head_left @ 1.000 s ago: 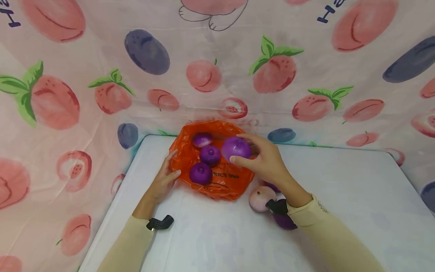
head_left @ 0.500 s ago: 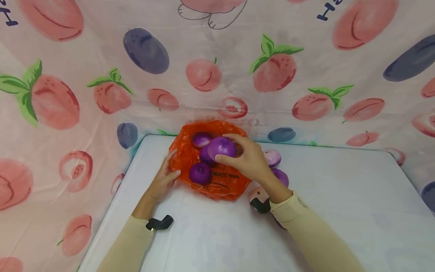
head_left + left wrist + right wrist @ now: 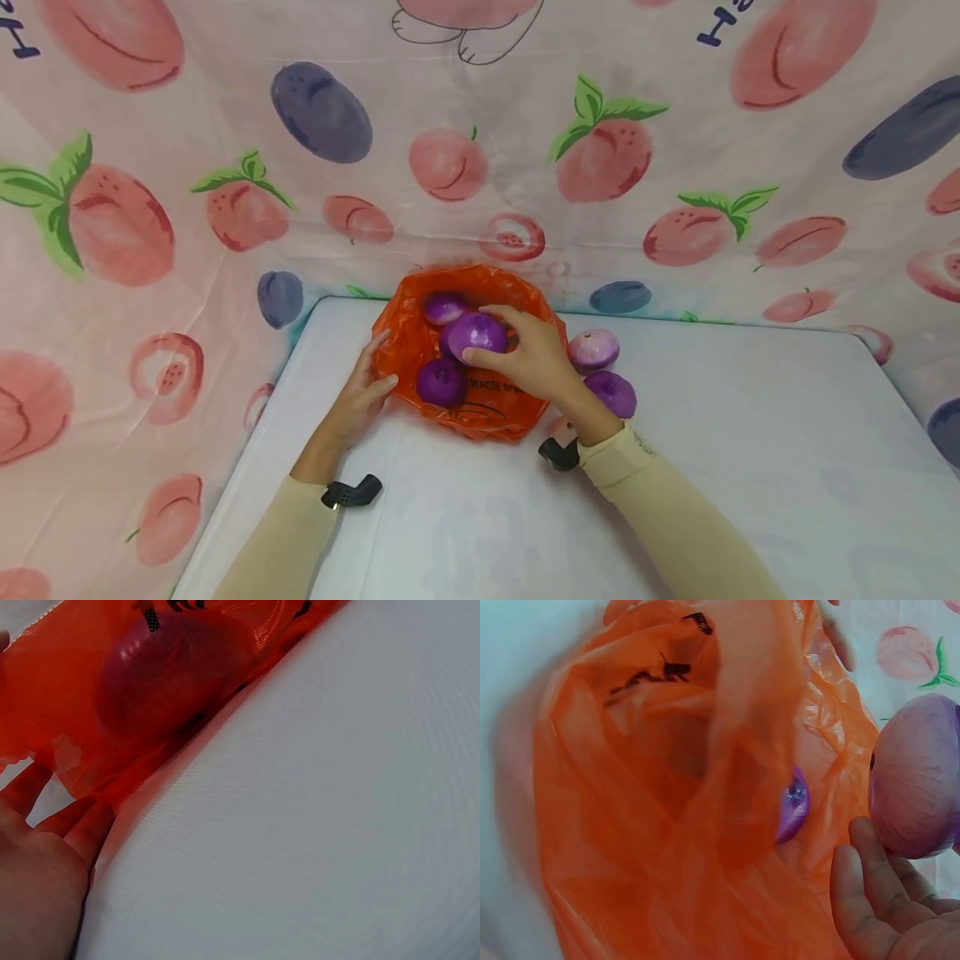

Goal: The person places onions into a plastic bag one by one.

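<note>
My right hand [image 3: 528,354] grips a purple onion [image 3: 477,335], thumb on the near side and fingers on the far side, inside or just above the mouth of an orange plastic bag [image 3: 487,425]. In the right wrist view, the onion [image 3: 919,776] shows a paler, pinkish side. Several purple onions lie in the bag, among them one near the front [image 3: 441,383] and one at the back [image 3: 445,307]; another is partly hidden behind the gripped onion. My left hand [image 3: 360,400] touches the bag's left side with extended fingers; these fingers [image 3: 94,817] reach the plastic in the left wrist view.
Right of the bag lie a pale pink-and-purple onion [image 3: 594,348] and a purple onion [image 3: 610,394]. A pinkish onion [image 3: 561,429] is mostly covered by my right wrist. The white table [image 3: 450,525] meets a fruit-printed curtain [image 3: 525,150] at the back and left.
My right hand has carried the onion leftward, farther over the bag, and slightly down in the last half second. Onions right of the bag have come into sight. My left hand stays put.
</note>
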`<state>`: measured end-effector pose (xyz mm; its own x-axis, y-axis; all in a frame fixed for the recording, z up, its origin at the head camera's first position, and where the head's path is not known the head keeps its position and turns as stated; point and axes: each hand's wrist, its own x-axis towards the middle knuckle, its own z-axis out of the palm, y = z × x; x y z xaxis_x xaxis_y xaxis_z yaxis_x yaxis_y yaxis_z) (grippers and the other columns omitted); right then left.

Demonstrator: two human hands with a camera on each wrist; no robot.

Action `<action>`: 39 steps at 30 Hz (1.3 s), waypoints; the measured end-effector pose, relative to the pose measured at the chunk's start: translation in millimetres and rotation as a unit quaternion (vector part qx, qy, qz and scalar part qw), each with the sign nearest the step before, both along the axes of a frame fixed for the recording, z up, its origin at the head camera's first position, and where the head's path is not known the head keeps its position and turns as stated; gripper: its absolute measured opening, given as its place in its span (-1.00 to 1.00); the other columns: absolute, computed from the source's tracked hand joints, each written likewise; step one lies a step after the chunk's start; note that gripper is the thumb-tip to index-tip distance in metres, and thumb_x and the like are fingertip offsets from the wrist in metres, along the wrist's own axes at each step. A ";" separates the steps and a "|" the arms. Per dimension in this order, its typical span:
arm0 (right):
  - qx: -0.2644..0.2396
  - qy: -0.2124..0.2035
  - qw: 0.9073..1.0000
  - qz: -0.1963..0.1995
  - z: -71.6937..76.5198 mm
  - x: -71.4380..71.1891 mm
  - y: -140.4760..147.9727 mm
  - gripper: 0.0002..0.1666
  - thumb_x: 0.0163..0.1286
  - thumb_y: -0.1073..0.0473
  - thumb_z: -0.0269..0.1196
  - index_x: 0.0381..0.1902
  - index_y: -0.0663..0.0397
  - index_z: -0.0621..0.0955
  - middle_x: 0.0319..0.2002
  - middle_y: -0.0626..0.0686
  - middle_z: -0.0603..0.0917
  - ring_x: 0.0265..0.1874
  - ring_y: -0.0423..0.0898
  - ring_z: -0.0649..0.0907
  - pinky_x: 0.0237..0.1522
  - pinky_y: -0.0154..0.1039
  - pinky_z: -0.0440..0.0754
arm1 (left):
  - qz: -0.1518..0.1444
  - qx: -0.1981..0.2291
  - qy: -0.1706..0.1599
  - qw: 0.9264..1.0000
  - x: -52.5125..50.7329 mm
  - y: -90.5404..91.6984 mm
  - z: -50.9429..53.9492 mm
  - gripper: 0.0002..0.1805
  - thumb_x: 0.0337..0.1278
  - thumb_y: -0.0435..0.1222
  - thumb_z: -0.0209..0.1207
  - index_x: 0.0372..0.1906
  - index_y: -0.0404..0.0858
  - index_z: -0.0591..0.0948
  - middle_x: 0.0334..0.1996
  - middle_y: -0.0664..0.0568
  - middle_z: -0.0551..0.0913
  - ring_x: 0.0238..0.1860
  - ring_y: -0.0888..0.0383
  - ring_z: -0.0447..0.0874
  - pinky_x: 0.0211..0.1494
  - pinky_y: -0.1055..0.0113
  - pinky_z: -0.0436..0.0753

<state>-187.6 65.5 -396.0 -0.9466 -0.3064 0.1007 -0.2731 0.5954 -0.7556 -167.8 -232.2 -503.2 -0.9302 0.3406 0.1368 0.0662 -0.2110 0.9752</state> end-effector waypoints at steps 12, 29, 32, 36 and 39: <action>0.028 -0.022 0.999 -0.010 -14.3 -4.4 -7.1 -0.09 0.16 -0.42 0.41 0.40 -0.22 0.49 0.26 -0.02 0.63 0.17 0.08 0.64 0.16 0.14 0.68 | 0.000 0.002 -0.005 1.000 0.6 0.2 1.3 -0.18 0.44 -0.40 0.00 0.65 0.03 -0.05 0.65 -0.06 -0.12 0.57 0.08 0.08 0.44 0.51 0.40; 0.039 -0.056 0.998 -0.002 -26.3 -7.0 -16.6 -0.12 0.26 -0.26 0.42 0.44 -0.13 0.42 0.28 0.09 0.61 0.23 0.15 0.63 0.23 0.17 0.64 | 0.001 0.007 -0.006 1.000 0.6 2.2 0.7 -0.18 0.42 -0.44 -0.03 0.65 0.01 -0.05 0.64 -0.08 -0.15 0.56 0.07 0.08 0.44 0.52 0.39; 0.037 -0.059 0.998 -0.004 -26.5 -6.6 -18.9 -0.12 0.26 -0.24 0.43 0.45 -0.13 0.41 0.30 0.09 0.60 0.24 0.15 0.62 0.24 0.19 0.63 | 0.000 0.009 -0.004 1.000 0.0 1.9 -0.5 -0.18 0.43 -0.44 -0.03 0.65 0.00 -0.06 0.64 -0.10 -0.15 0.56 0.06 0.08 0.44 0.52 0.39; 0.039 -0.068 0.997 -0.005 -27.9 -5.8 -20.9 -0.10 0.25 -0.23 0.44 0.46 -0.14 0.39 0.31 0.09 0.59 0.25 0.15 0.60 0.24 0.20 0.62 | 0.000 0.011 -0.004 1.000 -0.6 1.2 -1.8 -0.19 0.44 -0.45 -0.04 0.65 0.00 -0.07 0.64 -0.14 -0.16 0.54 0.07 0.10 0.44 0.52 0.39; 0.039 -0.082 0.996 -0.005 -29.5 -4.7 -20.8 -0.10 0.26 -0.22 0.43 0.47 -0.14 0.38 0.30 0.10 0.58 0.21 0.14 0.62 0.21 0.18 0.65 | 0.001 0.013 -0.006 1.000 -0.1 1.0 -1.5 -0.19 0.44 -0.45 -0.04 0.65 0.00 -0.06 0.63 -0.15 -0.14 0.53 0.10 0.13 0.43 0.53 0.40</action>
<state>-192.3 44.7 -425.5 -0.9512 -0.2981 -0.0798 -0.1432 0.6554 -0.7416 -167.9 -231.3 -504.7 -0.9324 0.3354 0.1344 0.0551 -0.2357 0.9703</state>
